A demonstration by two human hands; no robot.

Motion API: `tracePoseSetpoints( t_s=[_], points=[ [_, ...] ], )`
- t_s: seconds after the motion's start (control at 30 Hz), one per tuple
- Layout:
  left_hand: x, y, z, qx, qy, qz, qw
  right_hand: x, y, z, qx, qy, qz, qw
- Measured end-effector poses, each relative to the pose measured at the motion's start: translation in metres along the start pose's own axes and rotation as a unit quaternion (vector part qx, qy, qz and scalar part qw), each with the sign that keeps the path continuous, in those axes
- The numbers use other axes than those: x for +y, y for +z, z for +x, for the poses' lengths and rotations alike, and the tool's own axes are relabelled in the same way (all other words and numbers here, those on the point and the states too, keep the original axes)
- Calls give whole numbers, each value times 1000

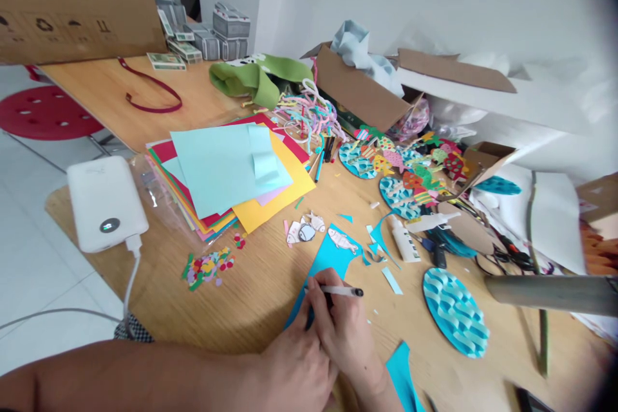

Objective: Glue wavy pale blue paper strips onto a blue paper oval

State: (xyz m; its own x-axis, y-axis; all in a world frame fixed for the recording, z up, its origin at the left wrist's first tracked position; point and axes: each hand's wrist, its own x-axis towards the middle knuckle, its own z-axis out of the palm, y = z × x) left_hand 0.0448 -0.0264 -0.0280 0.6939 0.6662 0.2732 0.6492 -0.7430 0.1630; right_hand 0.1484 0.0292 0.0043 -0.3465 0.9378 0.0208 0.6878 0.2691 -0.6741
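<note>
My right hand [348, 331] is closed round a pen [340, 291] with a pale barrel and dark end. Its tip is hidden by the fingers. My left hand [294, 364] lies against it, its fingers bent and partly covered, holding the blue paper [324, 259]. On the far end of that paper rests a fish cutout [342, 240]. Several other white fish cutouts [306, 230] sit just beyond, on the table. Blue paper scraps [379, 238] lie to the right, and another blue offcut [404, 373] is beside my right wrist.
Coloured paper sheets [217, 170] are stacked at left, near a white power bank [106, 203] and confetti [210, 267]. At right are a glue bottle [404, 241], a wavy blue oval [456, 312] and a grey pole [550, 295]. An open carton [362, 87] stands behind.
</note>
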Motion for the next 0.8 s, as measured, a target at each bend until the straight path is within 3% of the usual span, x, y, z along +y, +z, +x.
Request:
tracePoseSetpoints(
  t_s=[0.27, 0.6, 0.8],
  points=[
    [3, 5, 0, 11, -20, 2, 1000, -2, -1, 0, -6, -4, -24, 1000],
    [2, 6, 0, -4, 3, -13, 1000, 0, 0, -2, 10, -44, -41, 998],
    [0, 0, 1, -7, 3, -4, 1000, 0, -1, -4, 14, -18, -18, 1000]
  ],
)
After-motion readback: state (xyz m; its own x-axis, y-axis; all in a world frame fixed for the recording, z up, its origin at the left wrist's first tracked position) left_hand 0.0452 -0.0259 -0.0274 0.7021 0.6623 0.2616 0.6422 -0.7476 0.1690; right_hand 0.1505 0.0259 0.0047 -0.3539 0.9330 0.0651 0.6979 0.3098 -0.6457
